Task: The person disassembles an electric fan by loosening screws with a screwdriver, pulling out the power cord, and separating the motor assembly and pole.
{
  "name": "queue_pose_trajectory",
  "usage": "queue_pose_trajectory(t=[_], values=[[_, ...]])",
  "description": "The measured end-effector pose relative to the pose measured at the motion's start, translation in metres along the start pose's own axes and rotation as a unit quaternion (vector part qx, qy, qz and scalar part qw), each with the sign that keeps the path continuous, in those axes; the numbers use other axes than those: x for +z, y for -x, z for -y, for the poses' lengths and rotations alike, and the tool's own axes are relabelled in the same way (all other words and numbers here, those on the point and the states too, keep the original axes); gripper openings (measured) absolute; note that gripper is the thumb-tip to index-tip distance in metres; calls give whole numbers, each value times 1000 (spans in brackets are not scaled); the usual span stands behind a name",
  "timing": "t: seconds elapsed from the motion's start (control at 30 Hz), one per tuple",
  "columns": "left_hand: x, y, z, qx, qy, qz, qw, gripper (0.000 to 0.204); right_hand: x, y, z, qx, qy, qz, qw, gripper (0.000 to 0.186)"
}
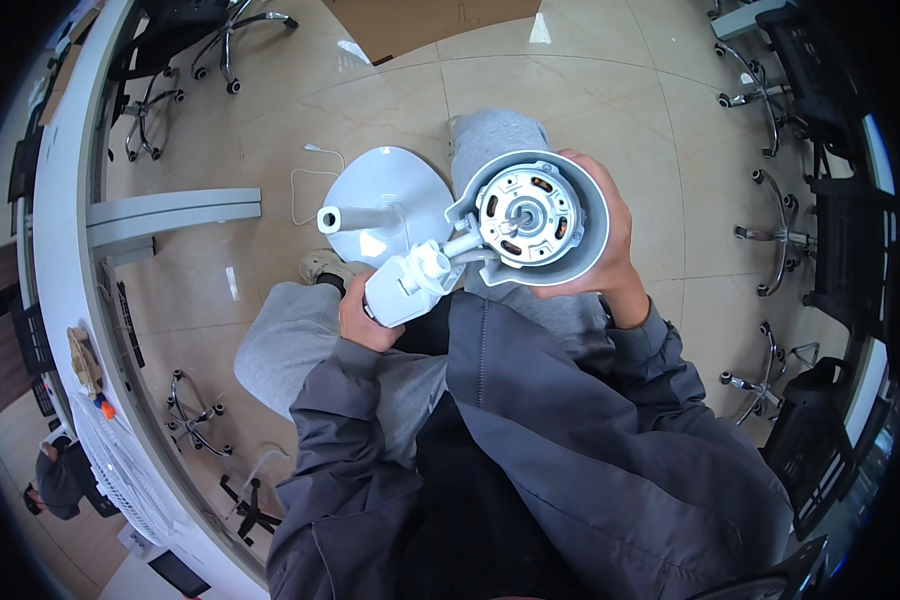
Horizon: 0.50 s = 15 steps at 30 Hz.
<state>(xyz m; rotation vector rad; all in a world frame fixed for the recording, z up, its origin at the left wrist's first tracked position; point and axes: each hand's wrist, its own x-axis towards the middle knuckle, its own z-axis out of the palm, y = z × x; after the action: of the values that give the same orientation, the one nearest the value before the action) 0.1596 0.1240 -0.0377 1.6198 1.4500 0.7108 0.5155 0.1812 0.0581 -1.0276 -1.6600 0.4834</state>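
Above my lap I hold parts of a white electric fan. My right hand (618, 215) is wrapped round the outside of the open motor housing (598, 235), with the round motor (530, 215) and its central shaft facing up. My left hand (365, 318) grips the white neck piece (402, 288), whose rod runs up to the gap in the housing's side. Whether the two pieces are fastened together I cannot tell. Just beyond my left hand, a round white fan base (407, 172) rests on the floor, with a hollow tube (355, 218) extending over it toward the left.
A white cable with a plug (315, 148) lies beside the base. Far ahead is a cardboard box (430, 25). A desk on the left carries a white fan grille (120, 470), and its leg (180, 210) juts inward. Wheeled chairs (770, 235) line the right side.
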Motion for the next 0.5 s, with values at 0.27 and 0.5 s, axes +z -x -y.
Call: queue_pose_trajectory(t=[0.27, 0.5], values=[[3, 2, -13, -3, 39, 65, 997, 68, -2, 8, -8, 34, -6, -13, 999, 109], [13, -9, -21, 6, 45, 38, 998, 71, 5, 23, -6, 45, -43, -50, 997, 113]])
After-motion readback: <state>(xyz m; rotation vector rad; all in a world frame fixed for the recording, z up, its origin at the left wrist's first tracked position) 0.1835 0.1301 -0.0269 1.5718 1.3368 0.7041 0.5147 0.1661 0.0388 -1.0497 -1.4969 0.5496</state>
